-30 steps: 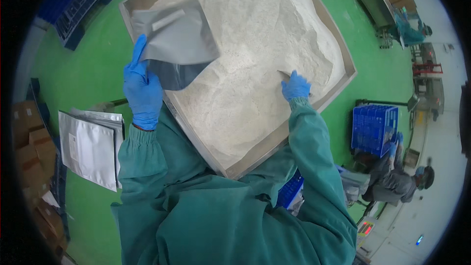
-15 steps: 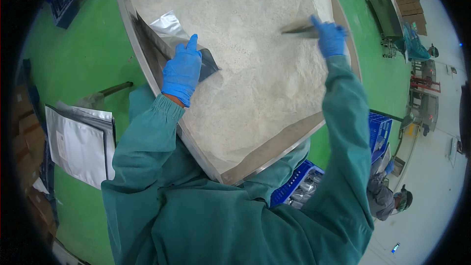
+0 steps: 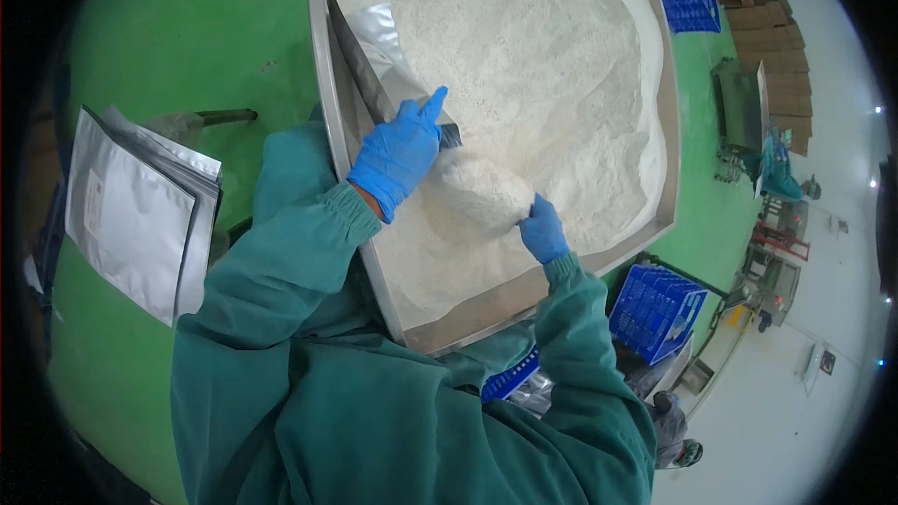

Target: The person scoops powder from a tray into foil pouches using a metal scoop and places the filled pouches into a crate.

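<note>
Clamped on silver pouch (image 3: 398, 79) with left hand (image 3: 398, 151) | closed on heaped scoop (image 3: 482, 196) with right hand (image 3: 543, 229), just beside silver pouch | over powder (image 3: 533, 47) in metal tray (image 3: 486, 316)

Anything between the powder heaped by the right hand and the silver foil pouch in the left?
Nothing visible. The mound of off-white powder at the blue-gloved right hand lies beside the dark end of the silver foil pouch that the blue-gloved left hand holds. Whether mound and pouch touch isn't clear.

Passage lies open over the far powder (image 3: 552, 47); the pouch (image 3: 382, 45) obstructs leftward.
</note>
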`<act>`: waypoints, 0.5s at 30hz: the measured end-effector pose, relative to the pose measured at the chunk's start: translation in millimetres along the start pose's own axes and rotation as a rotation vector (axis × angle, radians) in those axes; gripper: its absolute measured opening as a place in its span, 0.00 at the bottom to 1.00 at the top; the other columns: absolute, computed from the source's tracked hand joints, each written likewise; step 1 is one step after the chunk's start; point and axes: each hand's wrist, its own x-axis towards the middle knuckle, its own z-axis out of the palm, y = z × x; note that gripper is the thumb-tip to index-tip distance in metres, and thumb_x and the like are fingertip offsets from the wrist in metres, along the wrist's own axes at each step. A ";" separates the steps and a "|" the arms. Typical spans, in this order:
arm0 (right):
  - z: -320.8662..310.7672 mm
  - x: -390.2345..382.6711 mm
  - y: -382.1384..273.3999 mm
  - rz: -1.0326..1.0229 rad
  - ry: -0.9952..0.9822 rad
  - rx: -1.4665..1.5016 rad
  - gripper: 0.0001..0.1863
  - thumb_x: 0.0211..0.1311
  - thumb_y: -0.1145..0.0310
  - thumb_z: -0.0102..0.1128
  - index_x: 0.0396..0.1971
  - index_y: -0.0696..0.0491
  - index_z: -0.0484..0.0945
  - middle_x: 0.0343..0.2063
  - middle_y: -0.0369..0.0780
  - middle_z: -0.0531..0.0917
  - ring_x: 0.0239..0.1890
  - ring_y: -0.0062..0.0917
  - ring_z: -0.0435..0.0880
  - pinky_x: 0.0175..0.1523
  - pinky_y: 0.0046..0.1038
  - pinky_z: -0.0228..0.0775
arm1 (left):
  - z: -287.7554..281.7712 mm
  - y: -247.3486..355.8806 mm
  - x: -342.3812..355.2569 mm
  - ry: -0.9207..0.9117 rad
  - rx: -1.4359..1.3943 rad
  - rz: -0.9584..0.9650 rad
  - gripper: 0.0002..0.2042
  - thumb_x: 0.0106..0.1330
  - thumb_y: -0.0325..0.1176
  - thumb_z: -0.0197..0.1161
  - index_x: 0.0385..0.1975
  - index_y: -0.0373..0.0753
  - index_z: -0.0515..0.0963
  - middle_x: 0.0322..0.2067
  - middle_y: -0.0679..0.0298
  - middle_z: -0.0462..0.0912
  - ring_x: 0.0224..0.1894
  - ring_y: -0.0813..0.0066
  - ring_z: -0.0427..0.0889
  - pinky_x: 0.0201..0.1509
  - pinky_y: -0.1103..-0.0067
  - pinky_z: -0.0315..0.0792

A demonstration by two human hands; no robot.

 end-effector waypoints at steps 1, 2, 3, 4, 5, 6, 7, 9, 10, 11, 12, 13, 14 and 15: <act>-6.0 -0.3 -17.7 -0.011 0.002 -0.011 0.24 0.49 0.79 0.55 0.50 0.57 0.72 0.40 0.47 0.81 0.45 0.36 0.80 0.47 0.32 0.70 | 0.5 4.9 -2.5 0.014 -0.005 -0.005 0.29 0.62 0.32 0.52 0.65 0.47 0.54 0.33 0.55 0.70 0.28 0.61 0.78 0.25 0.71 0.75; -10.1 -4.8 -60.5 0.021 0.097 -0.224 0.26 0.49 0.79 0.54 0.53 0.55 0.70 0.40 0.48 0.81 0.44 0.38 0.80 0.46 0.33 0.71 | 0.9 9.8 -5.1 -0.007 -0.025 -0.003 0.30 0.60 0.29 0.52 0.64 0.45 0.54 0.34 0.55 0.70 0.31 0.62 0.77 0.26 0.71 0.75; -11.4 -9.9 -96.7 0.056 0.196 -0.434 0.27 0.50 0.79 0.54 0.55 0.53 0.68 0.40 0.49 0.81 0.43 0.41 0.80 0.45 0.34 0.71 | -0.3 15.2 -7.3 -0.030 -0.045 0.001 0.30 0.59 0.27 0.53 0.64 0.43 0.55 0.34 0.55 0.71 0.34 0.63 0.76 0.28 0.72 0.76; -9.6 -11.8 -123.2 0.051 0.205 -0.438 0.27 0.50 0.79 0.54 0.55 0.53 0.68 0.40 0.49 0.81 0.43 0.41 0.80 0.45 0.34 0.71 | -3.9 22.5 -7.5 -0.020 -0.047 0.005 0.30 0.59 0.27 0.53 0.64 0.43 0.55 0.34 0.55 0.71 0.34 0.63 0.76 0.28 0.72 0.76; -6.8 -11.0 -147.0 0.013 0.237 -0.457 0.29 0.51 0.78 0.54 0.57 0.51 0.66 0.40 0.49 0.80 0.42 0.42 0.80 0.44 0.35 0.72 | -8.7 29.7 -7.1 -0.008 -0.108 0.027 0.31 0.57 0.24 0.52 0.64 0.41 0.55 0.34 0.54 0.71 0.36 0.64 0.75 0.31 0.72 0.75; -5.8 -9.7 -158.9 -0.029 0.267 -0.477 0.31 0.52 0.78 0.54 0.59 0.48 0.64 0.40 0.49 0.80 0.42 0.44 0.79 0.43 0.35 0.72 | -7.0 30.3 -5.2 0.003 -0.138 0.037 0.31 0.56 0.23 0.52 0.63 0.40 0.56 0.34 0.54 0.71 0.37 0.64 0.74 0.32 0.72 0.75; -11.2 -11.1 -158.7 -0.036 0.270 -0.480 0.31 0.52 0.78 0.54 0.59 0.48 0.64 0.40 0.49 0.80 0.42 0.44 0.79 0.43 0.35 0.72 | -5.2 30.3 -3.4 0.014 -0.167 0.045 0.32 0.55 0.22 0.52 0.63 0.40 0.56 0.34 0.54 0.72 0.38 0.64 0.74 0.34 0.72 0.75; -37.5 -11.8 -152.3 -0.102 0.410 -0.523 0.33 0.50 0.80 0.52 0.60 0.44 0.64 0.38 0.47 0.81 0.39 0.42 0.80 0.41 0.36 0.72 | 16.9 19.2 11.2 0.077 0.000 0.077 0.15 0.60 0.26 0.52 0.47 0.33 0.72 0.56 0.56 0.66 0.41 0.64 0.74 0.34 0.75 0.78; -56.9 -10.0 -137.1 -0.114 0.458 -0.567 0.34 0.50 0.81 0.51 0.60 0.43 0.64 0.38 0.47 0.81 0.39 0.41 0.81 0.41 0.36 0.71 | 15.8 18.0 14.9 0.076 -0.003 0.078 0.15 0.60 0.26 0.52 0.47 0.33 0.72 0.56 0.56 0.66 0.41 0.64 0.74 0.34 0.75 0.78; -75.7 -6.8 -121.8 -0.124 0.504 -0.612 0.34 0.50 0.82 0.50 0.60 0.42 0.64 0.38 0.46 0.81 0.40 0.40 0.81 0.42 0.36 0.71 | 13.3 17.5 17.1 0.081 -0.009 0.074 0.15 0.60 0.26 0.52 0.47 0.33 0.72 0.55 0.56 0.67 0.41 0.63 0.74 0.35 0.75 0.78; -88.3 -2.0 -119.2 0.038 0.477 -0.762 0.34 0.49 0.82 0.48 0.59 0.40 0.66 0.39 0.44 0.82 0.42 0.37 0.81 0.48 0.37 0.67 | 11.6 18.1 18.3 0.080 -0.015 0.074 0.15 0.60 0.25 0.52 0.47 0.33 0.72 0.55 0.56 0.68 0.41 0.62 0.74 0.35 0.75 0.78; -96.6 9.4 -99.5 0.063 0.477 -0.765 0.34 0.49 0.82 0.48 0.59 0.40 0.66 0.39 0.44 0.82 0.42 0.37 0.81 0.48 0.37 0.67 | 6.7 21.0 19.2 0.064 -0.025 0.089 0.15 0.60 0.25 0.52 0.47 0.33 0.72 0.55 0.56 0.68 0.41 0.62 0.74 0.35 0.75 0.78; -97.6 25.4 -62.0 0.073 0.362 -0.836 0.33 0.50 0.81 0.48 0.58 0.39 0.67 0.40 0.44 0.82 0.43 0.36 0.80 0.52 0.38 0.64 | 0.4 23.4 19.3 0.038 -0.116 0.009 0.16 0.60 0.25 0.51 0.49 0.33 0.71 0.53 0.56 0.69 0.41 0.62 0.74 0.36 0.74 0.78; -88.6 36.8 -28.2 0.065 0.236 -0.903 0.32 0.51 0.79 0.48 0.58 0.39 0.68 0.40 0.44 0.82 0.45 0.34 0.79 0.56 0.38 0.61 | -2.6 19.9 16.3 0.016 -0.199 -0.088 0.17 0.60 0.25 0.51 0.50 0.33 0.70 0.50 0.56 0.70 0.41 0.62 0.74 0.36 0.74 0.77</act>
